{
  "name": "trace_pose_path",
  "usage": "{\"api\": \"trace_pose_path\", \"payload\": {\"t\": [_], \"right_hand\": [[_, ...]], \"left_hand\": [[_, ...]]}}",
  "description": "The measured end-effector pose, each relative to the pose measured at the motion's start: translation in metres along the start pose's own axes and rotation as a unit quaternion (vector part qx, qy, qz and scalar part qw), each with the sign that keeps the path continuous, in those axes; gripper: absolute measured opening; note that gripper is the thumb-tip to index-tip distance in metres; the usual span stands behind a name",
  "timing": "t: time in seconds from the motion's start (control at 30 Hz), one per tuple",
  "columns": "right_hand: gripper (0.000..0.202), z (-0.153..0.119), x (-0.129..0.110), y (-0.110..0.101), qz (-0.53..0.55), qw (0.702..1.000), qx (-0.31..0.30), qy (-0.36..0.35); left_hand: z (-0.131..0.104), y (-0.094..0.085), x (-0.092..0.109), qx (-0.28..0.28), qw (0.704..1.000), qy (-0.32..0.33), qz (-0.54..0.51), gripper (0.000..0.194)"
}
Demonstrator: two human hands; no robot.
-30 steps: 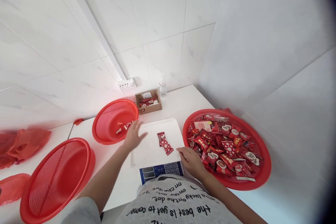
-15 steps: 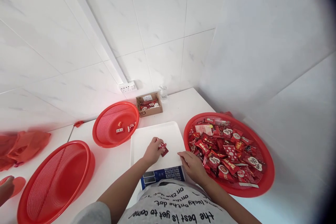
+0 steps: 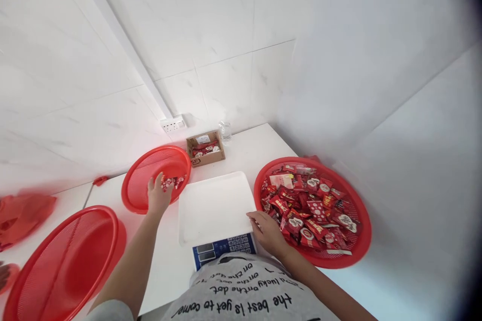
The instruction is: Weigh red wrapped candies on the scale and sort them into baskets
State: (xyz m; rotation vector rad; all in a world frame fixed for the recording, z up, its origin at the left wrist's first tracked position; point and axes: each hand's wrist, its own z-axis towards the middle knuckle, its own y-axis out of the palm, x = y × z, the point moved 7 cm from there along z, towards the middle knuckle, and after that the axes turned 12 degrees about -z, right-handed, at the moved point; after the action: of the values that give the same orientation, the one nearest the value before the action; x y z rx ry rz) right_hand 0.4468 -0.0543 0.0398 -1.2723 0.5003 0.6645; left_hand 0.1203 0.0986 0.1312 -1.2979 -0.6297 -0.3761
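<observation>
My left hand [image 3: 158,198] reaches over the far red basket [image 3: 136,198], its fingers spread. Between and just beyond the fingertips shows a red dotted packet [image 3: 166,183]; it seems loose among the packets in there. My right hand [image 3: 269,233] rests at the near right edge of the white tray of a weighing scale [image 3: 216,205], fingers loosely stretched and holding nothing visible. Bare now, the tray sits above a blue keypad panel [image 3: 226,248]. Right of that hand stands a large red basket [image 3: 361,246] heaped with red snack packets [image 3: 316,210].
A cardboard box [image 3: 207,158] of red packets and a clear plastic container [image 3: 225,131] stand by the wall. Another red basket [image 3: 113,220] is at the near left. Red bags [image 3: 26,215] lie behind it, and another person's hand [image 3: 4,276] shows at the left edge.
My left hand has carried the dotted packet from the scale tray leftward to the far red basket and spread its fingers. My right hand stays at the tray's edge. The view has shifted slightly.
</observation>
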Motion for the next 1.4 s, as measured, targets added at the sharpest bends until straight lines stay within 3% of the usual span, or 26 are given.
{"api": "trace_pose_path", "payload": {"t": [0.17,0.23,0.37,0.5,0.6,0.8,1.0,1.23,1.4], "right_hand": [[0.031,0.009,0.029,-0.027,0.005,0.991,0.067,0.112],[0.036,0.011,0.049,-0.031,-0.037,0.986,0.023,0.158],[0.055,0.005,0.084,-0.026,-0.159,0.954,-0.130,0.219],[0.065,0.000,0.102,-0.022,-0.245,0.923,-0.170,0.244],[0.058,0.005,0.108,-0.025,-0.247,0.932,-0.129,0.233],[0.043,0.009,0.138,-0.063,-0.154,0.954,0.045,0.254],[0.031,-0.002,0.162,-0.095,-0.109,0.944,0.117,0.288],[0.033,-0.007,0.151,-0.133,-0.119,0.933,0.178,0.290],[0.040,-0.003,0.130,-0.148,-0.229,0.914,0.169,0.289]], "left_hand": [[-0.043,0.036,0.008,-0.033,0.992,0.121,-0.032,0.050],[-0.065,0.053,0.016,-0.054,0.984,0.164,-0.039,0.049],[-0.098,0.081,0.031,-0.119,0.972,0.200,-0.030,0.047],[-0.110,0.093,0.040,-0.160,0.966,0.199,-0.032,0.045],[-0.113,0.096,0.043,-0.172,0.964,0.199,-0.037,0.044],[-0.120,0.103,0.046,-0.203,0.958,0.198,-0.051,0.042],[-0.125,0.107,0.041,-0.214,0.953,0.209,-0.057,0.041],[-0.131,0.112,0.041,-0.237,0.948,0.207,-0.048,0.040],[-0.131,0.113,0.042,-0.237,0.946,0.214,-0.055,0.040]]}}
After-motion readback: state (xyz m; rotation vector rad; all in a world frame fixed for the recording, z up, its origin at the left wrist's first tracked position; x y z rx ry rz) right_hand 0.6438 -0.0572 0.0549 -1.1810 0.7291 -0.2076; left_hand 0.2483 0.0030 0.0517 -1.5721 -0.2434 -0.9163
